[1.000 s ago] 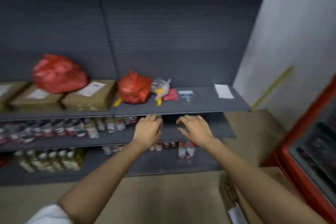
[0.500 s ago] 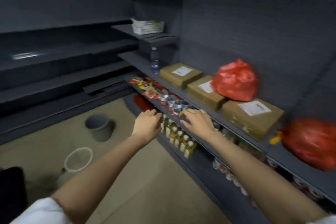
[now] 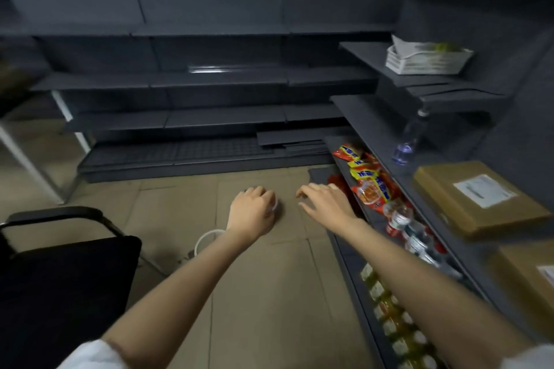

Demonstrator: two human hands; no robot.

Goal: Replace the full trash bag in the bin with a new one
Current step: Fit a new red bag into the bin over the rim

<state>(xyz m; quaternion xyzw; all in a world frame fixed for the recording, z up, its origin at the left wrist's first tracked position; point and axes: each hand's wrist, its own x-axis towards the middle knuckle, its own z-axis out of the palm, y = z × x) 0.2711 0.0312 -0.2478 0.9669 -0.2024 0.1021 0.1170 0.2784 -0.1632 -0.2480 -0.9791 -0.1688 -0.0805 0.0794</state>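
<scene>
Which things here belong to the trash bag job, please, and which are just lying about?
Job: white-rimmed bin, half hidden behind the left forearm; left hand; right hand, fingers spread, holding nothing.
Lying about: snack packets, water bottle, cardboard box, black chair, white basket.
</scene>
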